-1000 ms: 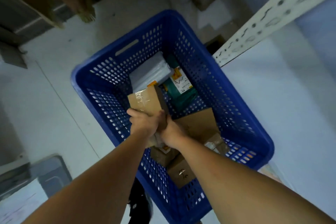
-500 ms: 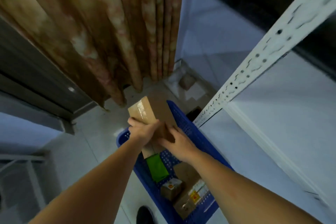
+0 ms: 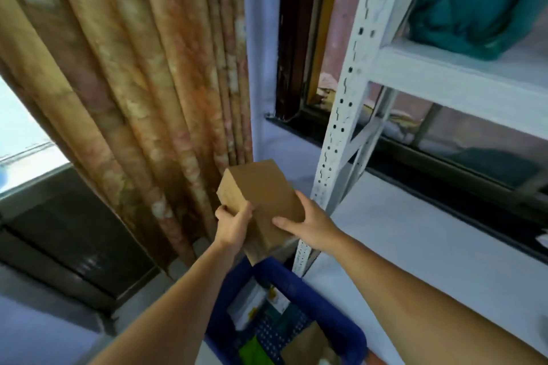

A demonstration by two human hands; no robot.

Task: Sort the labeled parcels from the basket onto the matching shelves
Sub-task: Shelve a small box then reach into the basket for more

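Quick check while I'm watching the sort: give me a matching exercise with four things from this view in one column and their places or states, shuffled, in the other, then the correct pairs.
Things:
1. cardboard box
2. blue basket
3. teal bag
4. curtain

Places or states:
A. lying on an upper shelf of the white rack
B. hanging at the left, beside the window
C. held up in the air by the left hand and right hand
D. down below the hands, with parcels inside

Pairs: 1-C, 2-D, 3-A, 4-B
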